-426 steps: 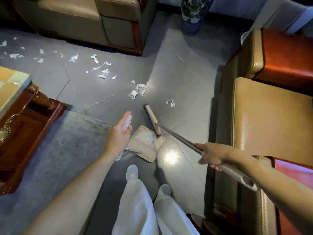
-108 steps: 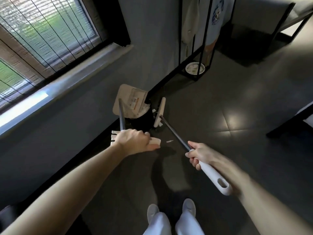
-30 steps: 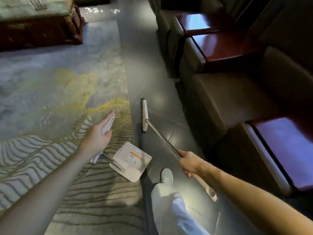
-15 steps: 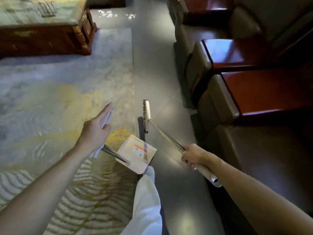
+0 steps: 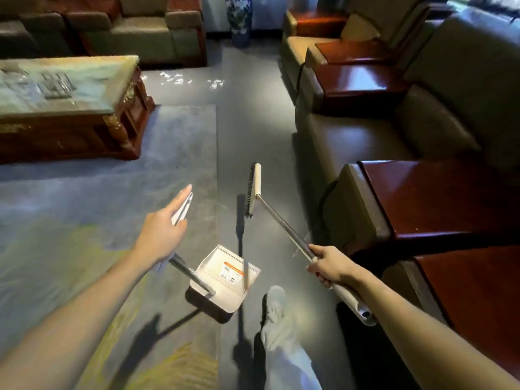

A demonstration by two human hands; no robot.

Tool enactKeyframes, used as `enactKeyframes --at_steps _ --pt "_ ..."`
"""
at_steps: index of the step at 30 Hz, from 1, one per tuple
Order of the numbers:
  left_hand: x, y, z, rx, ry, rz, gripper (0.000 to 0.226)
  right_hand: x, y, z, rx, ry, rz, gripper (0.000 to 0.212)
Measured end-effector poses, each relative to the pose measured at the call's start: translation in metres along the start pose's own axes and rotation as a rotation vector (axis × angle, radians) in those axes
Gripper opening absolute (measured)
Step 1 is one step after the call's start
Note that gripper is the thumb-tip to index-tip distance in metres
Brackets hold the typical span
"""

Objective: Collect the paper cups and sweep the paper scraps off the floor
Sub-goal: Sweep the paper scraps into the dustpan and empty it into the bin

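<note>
We are nearer the table (image 5: 84,80) than a moment ago. Our left hand (image 5: 161,237) grips the dustpan (image 5: 228,277) by its handle, our right hand (image 5: 329,267) the broom (image 5: 254,192); the paper scraps (image 5: 180,78) (white, blurred) lie well ahead of both.

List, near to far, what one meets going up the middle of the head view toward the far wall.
Dustpan → broom head → scattered paper scraps → blue-and-white vase.
</note>
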State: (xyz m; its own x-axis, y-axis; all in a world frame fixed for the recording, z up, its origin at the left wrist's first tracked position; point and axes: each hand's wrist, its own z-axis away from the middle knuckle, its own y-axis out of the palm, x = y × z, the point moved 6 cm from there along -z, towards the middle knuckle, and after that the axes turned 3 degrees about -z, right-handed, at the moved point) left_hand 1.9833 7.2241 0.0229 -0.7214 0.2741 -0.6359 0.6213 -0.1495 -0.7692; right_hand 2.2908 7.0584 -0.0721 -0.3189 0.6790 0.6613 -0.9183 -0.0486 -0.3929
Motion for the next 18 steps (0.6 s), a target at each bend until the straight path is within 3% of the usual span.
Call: enactKeyframes --at_steps 9,15,18 --pt "-0.021 0.01 -0.329 -0.066 -0.056 -0.027 0.069 0.21 -0.149 -0.259 0.037 -0.058 0.042 0.058" --pt "0.004 0.028 -0.549 -0.186 -0.102 -0.022 0.069 0.345 -0.214 -0.444 0.071 -0.085 0.18 0.044" --pt "0.019 0.047 -0.671 -0.18 -0.111 -0.029 0.067 0.409 -0.241 -0.546 0.067 -0.058 0.109 0.043"
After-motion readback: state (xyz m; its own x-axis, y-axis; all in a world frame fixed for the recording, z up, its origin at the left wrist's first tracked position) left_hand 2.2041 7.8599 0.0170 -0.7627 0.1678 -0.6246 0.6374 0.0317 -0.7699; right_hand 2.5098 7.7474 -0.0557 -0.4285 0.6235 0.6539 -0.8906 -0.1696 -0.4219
